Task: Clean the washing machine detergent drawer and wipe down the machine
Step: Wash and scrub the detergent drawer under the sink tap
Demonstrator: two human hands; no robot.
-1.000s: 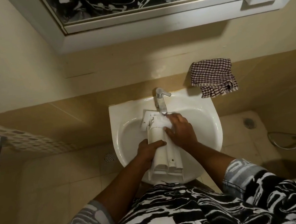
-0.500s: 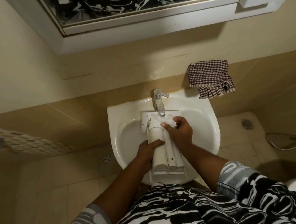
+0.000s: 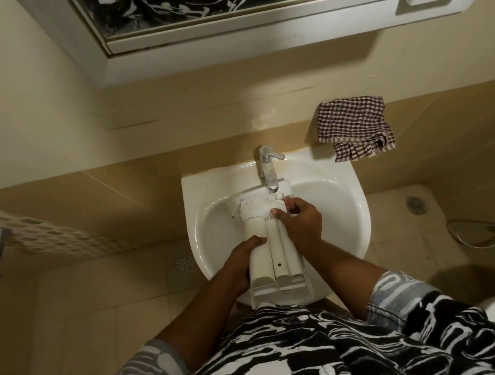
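**White drawer held over the sink**

White plastic is what I have in both hands: the soap drawer [image 3: 271, 247] from the washing machine. It lies long-ways over the white sink [image 3: 345, 208]. The far end is right under the silver tap [image 3: 267, 167]. The near end sticks out past the front rim of the sink, close to my tummy. The drawer is turned so I see three long rounded tubs side by side.

My left hand [image 3: 243, 267] holds the drawer by its left side, down near the middle. My thumb lies on top of the first tub and my fingers are tucked under, where I cannot see them.

My right hand [image 3: 301, 227] is further up, at the far end on the right side. The thumb presses on top and the fingers curl over the right edge. I cannot tell if something small is under those fingers too.

I cannot tell if water is coming out of the tap.

A brown and white checked cloth [image 3: 355, 128] sits by the wall, just beside the back right corner of the sink. A white mirror cabinet [image 3: 226, 47] hangs on the wall above. My shirt [image 3: 287, 365] is black and white.
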